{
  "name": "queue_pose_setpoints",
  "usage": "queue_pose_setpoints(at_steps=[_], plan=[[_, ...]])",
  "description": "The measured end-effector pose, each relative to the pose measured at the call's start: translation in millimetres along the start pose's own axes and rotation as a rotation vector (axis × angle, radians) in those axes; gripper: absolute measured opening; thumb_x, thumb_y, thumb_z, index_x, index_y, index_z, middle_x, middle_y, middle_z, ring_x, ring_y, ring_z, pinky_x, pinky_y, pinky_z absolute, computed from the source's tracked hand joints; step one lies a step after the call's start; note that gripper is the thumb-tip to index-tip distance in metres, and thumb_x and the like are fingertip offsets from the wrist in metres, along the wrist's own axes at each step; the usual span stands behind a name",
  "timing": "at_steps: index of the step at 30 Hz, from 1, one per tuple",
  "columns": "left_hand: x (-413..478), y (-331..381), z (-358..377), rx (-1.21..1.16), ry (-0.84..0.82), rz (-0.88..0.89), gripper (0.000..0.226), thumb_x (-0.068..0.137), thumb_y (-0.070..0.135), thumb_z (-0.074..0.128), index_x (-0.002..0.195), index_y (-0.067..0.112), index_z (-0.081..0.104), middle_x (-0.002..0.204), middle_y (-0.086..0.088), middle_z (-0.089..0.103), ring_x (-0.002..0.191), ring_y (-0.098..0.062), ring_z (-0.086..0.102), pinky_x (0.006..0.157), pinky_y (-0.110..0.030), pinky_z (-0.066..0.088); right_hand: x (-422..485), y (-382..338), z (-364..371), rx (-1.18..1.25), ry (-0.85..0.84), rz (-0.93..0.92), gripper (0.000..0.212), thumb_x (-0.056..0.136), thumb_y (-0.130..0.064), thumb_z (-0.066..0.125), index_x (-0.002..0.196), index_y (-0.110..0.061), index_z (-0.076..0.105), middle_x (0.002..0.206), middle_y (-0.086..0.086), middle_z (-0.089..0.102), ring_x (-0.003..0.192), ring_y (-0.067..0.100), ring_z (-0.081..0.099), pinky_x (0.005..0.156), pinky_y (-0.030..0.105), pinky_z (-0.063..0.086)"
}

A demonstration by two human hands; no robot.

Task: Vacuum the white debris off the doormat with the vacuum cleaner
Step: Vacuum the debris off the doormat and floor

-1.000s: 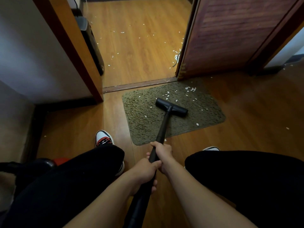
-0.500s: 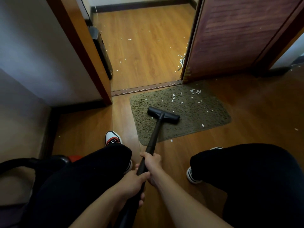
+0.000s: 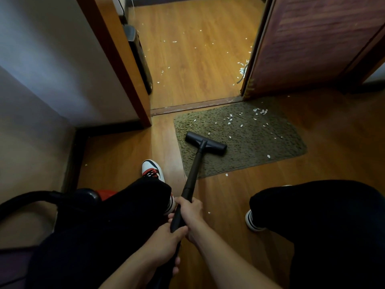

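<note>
Nearest the camera, the black vacuum wand (image 3: 193, 170) is gripped by the left hand (image 3: 164, 240), with its fingers curled round the tube. Just ahead, the wand is clasped the same way by the right hand (image 3: 190, 213). A red-and-white shoe (image 3: 152, 170) is seen left of the wand on the wooden floor (image 3: 333, 163). Farther on, the nozzle head (image 3: 205, 142) is rested on the near-left part of the olive doormat (image 3: 270, 147). White debris (image 3: 260, 111) is scattered mostly across the mat's far side, and more flecks are strewn beyond the threshold beside the open door (image 3: 312, 42).
</note>
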State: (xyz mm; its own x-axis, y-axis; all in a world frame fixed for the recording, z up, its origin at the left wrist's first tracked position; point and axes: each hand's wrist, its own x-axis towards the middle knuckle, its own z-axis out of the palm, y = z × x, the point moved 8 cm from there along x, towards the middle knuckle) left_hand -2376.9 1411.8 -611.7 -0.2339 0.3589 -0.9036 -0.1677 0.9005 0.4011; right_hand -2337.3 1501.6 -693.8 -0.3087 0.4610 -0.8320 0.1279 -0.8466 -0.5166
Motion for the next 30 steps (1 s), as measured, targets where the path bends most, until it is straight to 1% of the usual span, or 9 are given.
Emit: queue_pose_setpoints(at_steps=[3, 8, 12, 15, 17, 19, 23, 27, 30], plan=[[12, 10, 3, -0.002, -0.010, 0.033, 0.019, 0.101, 0.036, 0.047, 0.114, 0.021, 0.046, 0.069, -0.007, 0.056, 0.045, -0.014, 0.054, 0.045, -0.029, 0.049, 10, -12, -3, -0.007, 0.015, -0.016, 0.024, 0.096, -0.017, 0.067, 0.116, -0.009, 0.057, 0.084, 0.017, 0.067, 0.051, 0.020, 0.068, 0.048, 0.030, 0.057], [20, 25, 13, -0.017, -0.019, 0.081, 0.020, 0.102, 0.034, 0.046, 0.116, 0.021, 0.049, 0.066, -0.005, 0.054, 0.043, -0.012, 0.052, 0.044, -0.028, 0.048, 17, -28, -11, -0.016, 0.019, -0.031, 0.010, 0.096, -0.013, 0.067, 0.097, -0.012, 0.056, 0.074, 0.017, 0.066, 0.045, 0.019, 0.065, 0.045, 0.030, 0.058], [15, 14, 19, 0.016, -0.018, 0.034, 0.030, 0.101, 0.037, 0.048, 0.125, 0.021, 0.044, 0.074, -0.007, 0.058, 0.045, -0.012, 0.054, 0.047, -0.028, 0.049, 7, -18, -20, -0.005, 0.040, -0.023, 0.011, 0.095, -0.013, 0.067, 0.099, -0.011, 0.058, 0.070, 0.016, 0.066, 0.048, 0.022, 0.066, 0.046, 0.031, 0.057], [10, 7, 26, 0.049, -0.026, 0.003, 0.037, 0.100, 0.038, 0.049, 0.132, 0.022, 0.039, 0.086, -0.010, 0.060, 0.047, -0.013, 0.056, 0.047, -0.027, 0.050, -1, -9, -34, 0.024, 0.070, -0.033, 0.016, 0.096, -0.014, 0.067, 0.109, -0.009, 0.059, 0.080, 0.019, 0.068, 0.051, 0.022, 0.068, 0.047, 0.031, 0.057], [8, 11, 36, 0.074, -0.052, 0.010, 0.035, 0.100, 0.038, 0.048, 0.130, 0.023, 0.039, 0.090, -0.010, 0.059, 0.050, -0.013, 0.057, 0.048, -0.027, 0.050, -2, -10, -47, 0.037, 0.113, -0.046, 0.022, 0.095, -0.014, 0.068, 0.114, -0.007, 0.058, 0.084, 0.020, 0.068, 0.049, 0.022, 0.068, 0.045, 0.030, 0.055], [10, 18, 48, 0.065, -0.082, 0.016, 0.029, 0.100, 0.037, 0.048, 0.124, 0.025, 0.038, 0.091, -0.011, 0.057, 0.051, -0.014, 0.056, 0.048, -0.027, 0.050, 0, -18, -59, 0.042, 0.144, -0.059, 0.022, 0.095, -0.013, 0.068, 0.113, -0.006, 0.058, 0.080, 0.020, 0.067, 0.048, 0.022, 0.067, 0.045, 0.031, 0.056], [18, 41, 66, 0.059, -0.119, 0.053, 0.017, 0.102, 0.035, 0.046, 0.116, 0.028, 0.038, 0.081, -0.009, 0.055, 0.049, -0.014, 0.054, 0.045, -0.026, 0.048, 9, -42, -76, 0.049, 0.164, -0.070, 0.020, 0.096, -0.009, 0.066, 0.113, -0.002, 0.058, 0.073, 0.017, 0.062, 0.045, 0.022, 0.063, 0.042, 0.030, 0.054], [36, 63, 74, 0.064, -0.138, 0.065, 0.017, 0.102, 0.036, 0.045, 0.114, 0.025, 0.041, 0.073, -0.007, 0.053, 0.049, -0.015, 0.053, 0.046, -0.026, 0.047, 28, -64, -84, 0.039, 0.187, -0.073, 0.025, 0.095, -0.010, 0.068, 0.115, 0.000, 0.060, 0.067, 0.015, 0.062, 0.043, 0.021, 0.063, 0.041, 0.029, 0.052], [51, 79, 76, 0.058, -0.137, 0.088, 0.018, 0.102, 0.035, 0.045, 0.114, 0.023, 0.043, 0.070, -0.007, 0.052, 0.046, -0.015, 0.052, 0.044, -0.026, 0.046, 41, -80, -87, 0.032, 0.196, -0.082, 0.021, 0.094, -0.013, 0.068, 0.111, -0.003, 0.060, 0.066, 0.015, 0.064, 0.045, 0.020, 0.065, 0.043, 0.028, 0.053]])
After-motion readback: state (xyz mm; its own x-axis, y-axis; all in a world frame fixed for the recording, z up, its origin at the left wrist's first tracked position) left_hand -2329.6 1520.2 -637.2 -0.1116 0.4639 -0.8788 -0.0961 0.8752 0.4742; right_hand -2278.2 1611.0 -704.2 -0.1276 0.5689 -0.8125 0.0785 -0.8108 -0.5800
